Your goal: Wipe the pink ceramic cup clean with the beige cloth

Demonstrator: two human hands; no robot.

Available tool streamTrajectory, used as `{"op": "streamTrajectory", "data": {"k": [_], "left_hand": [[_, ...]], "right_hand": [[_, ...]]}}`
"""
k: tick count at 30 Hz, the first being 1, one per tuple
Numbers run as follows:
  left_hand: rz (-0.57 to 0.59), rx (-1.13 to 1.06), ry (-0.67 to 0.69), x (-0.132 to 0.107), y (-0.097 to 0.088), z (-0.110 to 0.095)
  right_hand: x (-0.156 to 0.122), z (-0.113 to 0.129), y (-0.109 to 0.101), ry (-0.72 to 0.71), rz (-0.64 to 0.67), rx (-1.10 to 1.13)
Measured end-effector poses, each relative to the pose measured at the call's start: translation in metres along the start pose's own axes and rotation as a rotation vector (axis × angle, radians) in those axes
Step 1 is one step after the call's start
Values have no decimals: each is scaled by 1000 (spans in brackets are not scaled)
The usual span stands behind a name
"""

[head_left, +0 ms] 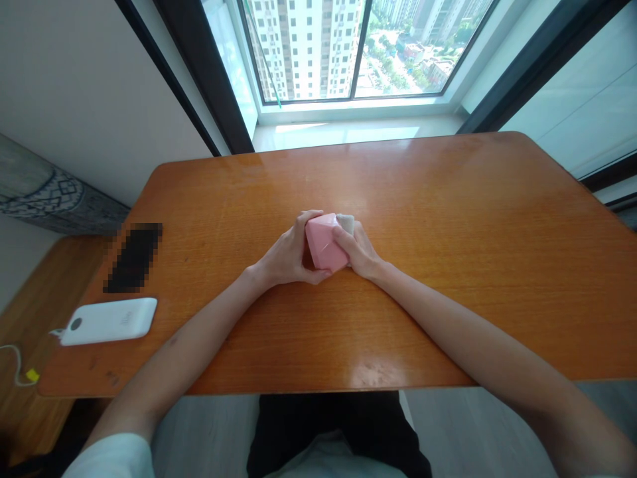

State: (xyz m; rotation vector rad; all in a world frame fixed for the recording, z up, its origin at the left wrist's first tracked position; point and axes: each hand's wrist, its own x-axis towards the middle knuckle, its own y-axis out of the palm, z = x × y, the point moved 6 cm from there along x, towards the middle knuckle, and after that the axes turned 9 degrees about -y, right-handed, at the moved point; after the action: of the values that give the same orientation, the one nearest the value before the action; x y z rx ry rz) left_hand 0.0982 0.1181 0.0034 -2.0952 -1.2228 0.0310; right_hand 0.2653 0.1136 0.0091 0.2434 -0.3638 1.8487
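1. Orange varnished wooden table (448,199) before a high-rise window (308,53).
2. Faceted pink block (322,242) held mid-table — pale grey piece (346,223) at its far edge.
3. Left hand (287,253), right hand (359,251): fingers curled closed around the block from both sides — apparently to steady it.

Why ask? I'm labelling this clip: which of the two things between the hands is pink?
The faceted pink block, held between the left hand and right hand; the other, a pale grey piece, shows behind it.

The glossy wooden surface (398,186) carries a pixelated black object (133,257) near its left edge, just beside a white device (108,321).
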Motion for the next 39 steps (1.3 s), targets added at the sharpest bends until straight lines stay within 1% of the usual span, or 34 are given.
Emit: {"op": "streamTrajectory", "data": {"k": [6,8,11,13,16,19,22,25,27,28,30,31,32,36,39], "left_hand": [[-4,-80,-66,3,2,5],[-1,-99,-106,4,3,8],[5,-122,-172,4,4,13],[-20,-110,-193,5,3,15],[-82,-63,-203,7,-1,16],[-97,-89,-201,8,-2,15],[-102,-157,-176,6,1,13],[-157,-172,-102,3,0,7],[-196,-123,3,1,-4,-1],[-194,-79,69,1,-4,-6],[-161,17,185,0,-4,-14],[-140,55,216,1,-3,-15],[-123,83,226,1,-3,-14],[-80,138,186,5,-3,-2],[-52,162,170,6,-3,2]], "right_hand": [[0,4,1,-62,4,-5],[0,4,1,-68,4,-12],[-1,3,1,-54,11,-16],[-1,3,1,-39,10,-7],[1,4,2,-9,4,14],[2,4,3,44,-9,54],[2,4,3,67,-23,68],[2,4,4,71,-16,81],[2,3,4,71,-23,96],[2,2,4,72,-33,95],[2,0,2,72,-63,84],[3,-1,1,75,-76,81],[3,-2,1,79,-85,82],[4,-3,2,104,-87,120],[7,0,3,124,-96,150]]}}
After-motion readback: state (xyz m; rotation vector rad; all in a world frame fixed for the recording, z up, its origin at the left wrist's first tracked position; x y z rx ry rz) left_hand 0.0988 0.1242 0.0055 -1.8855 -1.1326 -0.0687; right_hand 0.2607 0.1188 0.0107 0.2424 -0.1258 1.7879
